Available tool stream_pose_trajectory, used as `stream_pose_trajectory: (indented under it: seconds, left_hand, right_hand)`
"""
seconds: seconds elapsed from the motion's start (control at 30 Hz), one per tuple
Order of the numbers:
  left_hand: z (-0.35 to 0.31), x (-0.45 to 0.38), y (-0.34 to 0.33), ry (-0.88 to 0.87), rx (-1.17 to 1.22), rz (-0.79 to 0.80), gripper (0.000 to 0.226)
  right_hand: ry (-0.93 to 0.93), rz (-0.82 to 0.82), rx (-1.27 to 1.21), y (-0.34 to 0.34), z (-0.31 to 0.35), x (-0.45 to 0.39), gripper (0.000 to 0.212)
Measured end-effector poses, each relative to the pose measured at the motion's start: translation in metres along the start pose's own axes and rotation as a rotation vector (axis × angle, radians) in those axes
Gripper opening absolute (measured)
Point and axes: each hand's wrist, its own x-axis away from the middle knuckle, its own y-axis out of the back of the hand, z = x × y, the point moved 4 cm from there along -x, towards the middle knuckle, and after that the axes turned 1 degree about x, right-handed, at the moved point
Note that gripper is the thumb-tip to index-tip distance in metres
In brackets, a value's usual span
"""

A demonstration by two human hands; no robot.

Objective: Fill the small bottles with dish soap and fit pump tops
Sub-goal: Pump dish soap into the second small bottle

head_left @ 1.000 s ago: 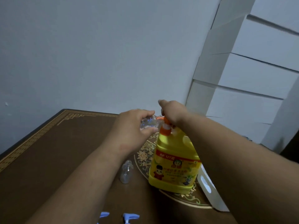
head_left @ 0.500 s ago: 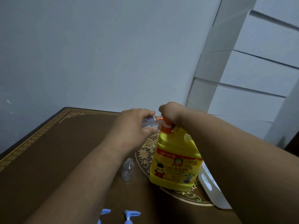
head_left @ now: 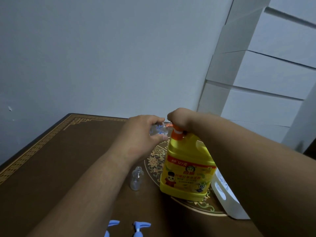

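Observation:
A big yellow dish soap jug (head_left: 187,170) with an orange pump neck (head_left: 177,134) stands upright on the brown table (head_left: 51,168). My right hand (head_left: 179,119) rests closed on top of the orange pump head. My left hand (head_left: 142,135) holds a small clear bottle (head_left: 158,129) tilted, its mouth right at the pump's spout. A second small clear bottle (head_left: 136,178), open-topped, stands on the table left of the jug. Two blue pump tops (head_left: 140,228) (head_left: 111,227) lie at the near edge, partly cut off by the frame.
A white plastic basket (head_left: 227,202) sits right of the jug, partly behind my right forearm. White stacked boxes or drawers (head_left: 265,79) rise at the back right. A plain wall stands behind the table's far edge.
Both hands hold the same grip at the pump. The view has shifted slightly, so the jug and pump tops sit a little higher in the frame.

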Motion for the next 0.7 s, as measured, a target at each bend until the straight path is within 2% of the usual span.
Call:
stream_pose_trajectory:
  seconds: [0.07, 0.17, 0.2, 0.27, 0.33, 0.4, 0.47, 0.53, 0.6, 0.63, 0.7]
  left_hand:
    - [0.001, 0.0, -0.001, 0.005, -0.007, 0.006, 0.059]
    - [0.001, -0.001, -0.001, 0.003, 0.015, -0.014, 0.058]
    - [0.001, -0.001, 0.0, 0.005, 0.03, -0.023, 0.058]
    - [-0.001, -0.001, 0.001, 0.005, 0.055, -0.047, 0.058]
    - [-0.003, -0.001, 0.001, 0.0, 0.058, -0.057, 0.057]
    - [-0.004, -0.001, 0.001, -0.007, 0.041, -0.061, 0.057]
    - [-0.003, 0.0, 0.0, -0.012, 0.013, -0.047, 0.058]
    - [-0.003, 0.0, -0.001, -0.012, -0.024, -0.026, 0.057]
    - [-0.001, 0.001, -0.002, -0.006, -0.039, -0.011, 0.056]
    - [-0.001, 0.001, -0.002, -0.001, -0.036, -0.007, 0.056]
    - [0.0, 0.0, -0.001, 0.007, -0.02, -0.007, 0.056]
  right_hand:
    - [0.006, 0.019, 0.041, -0.002, 0.001, -0.001, 0.013]
    - [0.002, -0.037, -0.146, 0.001, -0.004, -0.001, 0.019]
    - [0.035, -0.062, -0.207, 0.003, -0.005, 0.0, 0.015]
    - [0.01, -0.102, -0.421, 0.006, -0.009, 0.006, 0.036]
    - [-0.021, -0.094, -0.505, 0.003, -0.012, 0.007, 0.051]
    - [-0.026, -0.106, -0.482, 0.004, -0.011, 0.006, 0.045]
    - [0.013, -0.118, -0.304, 0.004, -0.008, -0.001, 0.026]
    - [-0.07, -0.114, -0.228, 0.005, -0.007, -0.006, 0.037]
    - [-0.059, -0.084, -0.092, 0.004, 0.0, 0.003, 0.044]
    - [-0.032, -0.074, -0.017, 0.004, 0.001, 0.003, 0.046]
    - [-0.035, -0.067, -0.019, 0.004, -0.004, 0.0, 0.042]
